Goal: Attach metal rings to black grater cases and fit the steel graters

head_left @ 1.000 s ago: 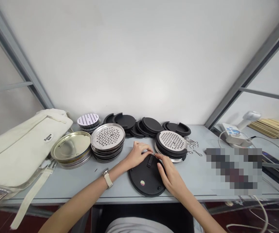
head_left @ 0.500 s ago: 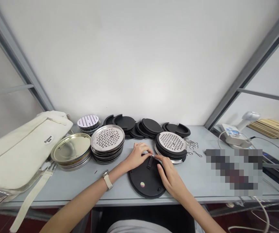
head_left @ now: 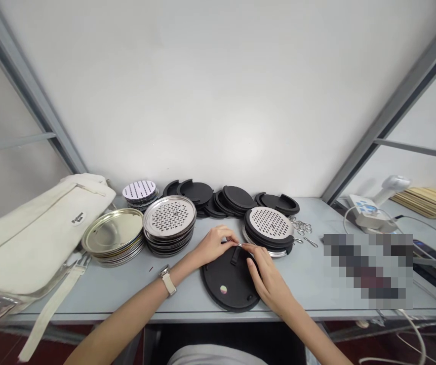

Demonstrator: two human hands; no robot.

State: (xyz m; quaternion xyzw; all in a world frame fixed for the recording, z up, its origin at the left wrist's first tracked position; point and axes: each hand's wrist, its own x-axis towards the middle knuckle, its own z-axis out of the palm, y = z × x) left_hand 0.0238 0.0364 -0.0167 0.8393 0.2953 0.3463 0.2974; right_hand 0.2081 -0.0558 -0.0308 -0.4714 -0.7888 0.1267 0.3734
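A round black disc [head_left: 229,284] lies on the table in front of me. It bears a short black strap [head_left: 235,255] near its far edge and a small round sticker [head_left: 223,289]. My left hand [head_left: 216,246] is at the far left rim, thumb and forefinger closed on a small shiny metal clip [head_left: 239,245] beside the strap. My right hand [head_left: 265,274] rests along the disc's right side. Its forefinger presses the clip from the other side, while its thumb lies over the black surface. Fingertips partly cover the clip, so its shape is unclear.
Grater plates [head_left: 170,218] and gold-coloured lids [head_left: 113,233] are stacked at left, near a white bag [head_left: 43,228]. Behind stand black discs [head_left: 238,198]. Right of me are a grater-topped stack [head_left: 271,222], loose metal clips [head_left: 302,226] and a scanner [head_left: 390,187].
The view has shifted slightly. Both hands stay at the disc's far edge with small finger movements, and less of the metal clip shows between the fingertips.
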